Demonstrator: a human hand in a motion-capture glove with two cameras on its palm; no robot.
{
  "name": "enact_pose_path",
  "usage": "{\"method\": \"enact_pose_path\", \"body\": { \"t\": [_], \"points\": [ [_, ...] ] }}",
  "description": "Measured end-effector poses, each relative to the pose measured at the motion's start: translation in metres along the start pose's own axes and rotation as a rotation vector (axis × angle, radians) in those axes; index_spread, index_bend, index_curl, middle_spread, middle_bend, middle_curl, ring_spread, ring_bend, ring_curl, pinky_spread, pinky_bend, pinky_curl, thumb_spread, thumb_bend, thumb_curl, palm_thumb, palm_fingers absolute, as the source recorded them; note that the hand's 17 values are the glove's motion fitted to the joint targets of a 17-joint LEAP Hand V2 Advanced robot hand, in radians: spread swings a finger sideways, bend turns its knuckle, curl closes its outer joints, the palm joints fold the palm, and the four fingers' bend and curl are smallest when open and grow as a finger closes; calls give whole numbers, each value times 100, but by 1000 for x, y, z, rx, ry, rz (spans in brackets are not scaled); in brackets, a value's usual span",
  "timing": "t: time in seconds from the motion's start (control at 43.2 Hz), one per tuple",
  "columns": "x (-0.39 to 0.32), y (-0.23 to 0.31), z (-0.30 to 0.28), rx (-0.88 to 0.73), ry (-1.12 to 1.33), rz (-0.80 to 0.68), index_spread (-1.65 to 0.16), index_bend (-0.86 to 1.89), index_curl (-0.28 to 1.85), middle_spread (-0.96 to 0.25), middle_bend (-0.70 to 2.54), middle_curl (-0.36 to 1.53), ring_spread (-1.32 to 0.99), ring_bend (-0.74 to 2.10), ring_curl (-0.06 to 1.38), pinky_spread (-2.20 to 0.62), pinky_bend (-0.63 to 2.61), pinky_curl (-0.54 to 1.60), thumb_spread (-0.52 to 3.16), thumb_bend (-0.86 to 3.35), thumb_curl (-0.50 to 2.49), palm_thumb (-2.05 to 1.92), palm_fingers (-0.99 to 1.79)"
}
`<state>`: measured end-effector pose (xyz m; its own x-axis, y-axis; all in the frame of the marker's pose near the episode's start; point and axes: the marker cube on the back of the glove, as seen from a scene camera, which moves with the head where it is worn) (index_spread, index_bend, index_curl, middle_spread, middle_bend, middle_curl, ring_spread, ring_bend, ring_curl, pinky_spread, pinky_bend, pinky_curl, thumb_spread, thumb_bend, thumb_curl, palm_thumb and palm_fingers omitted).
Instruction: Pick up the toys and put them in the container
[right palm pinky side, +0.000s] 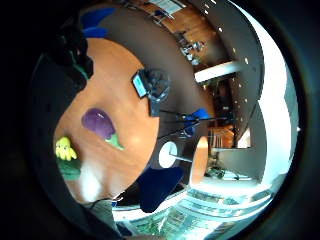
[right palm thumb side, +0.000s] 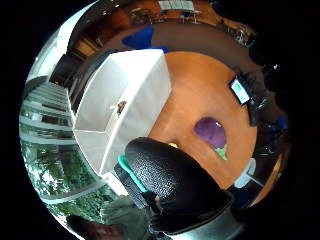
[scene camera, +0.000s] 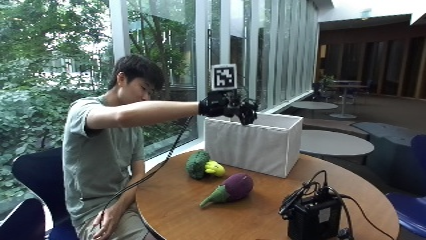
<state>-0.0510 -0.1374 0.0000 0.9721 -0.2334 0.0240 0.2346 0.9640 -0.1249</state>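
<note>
Lying on the table (scene camera: 266, 220), the eggplant (scene camera: 229, 189) points its stem near-left; the hand (scene camera: 226, 106), pinching something teal, hangs above the bin (scene camera: 256, 145).

table: round wooden top (scene camera: 253, 220), holds everything here
black box: dark device (scene camera: 313, 217) near the table's edge, cables looping off the top, small lit screen on it (right palm pinky side: 139, 84)
blue chairs: one (scene camera: 30, 175) behind the seated person, another (scene camera: 409, 200) at the far side
background tables: more round ones (scene camera: 336, 142) further back
</note>
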Motion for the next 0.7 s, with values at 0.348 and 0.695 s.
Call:
{"method": "enact_pose_path", "body": {
  "t": [0.348,0.695],
  "points": [
    [69,27,211,-260,-116,411,-23,21,21,-16,47,56,-25,103,47,-16,119,41,106,-9,22,-13,-7],
    [69,16,260,6,-83,365,-23,7,14,-18,43,53,-33,125,46,-29,131,39,118,14,32,32,46]
  ]
}}
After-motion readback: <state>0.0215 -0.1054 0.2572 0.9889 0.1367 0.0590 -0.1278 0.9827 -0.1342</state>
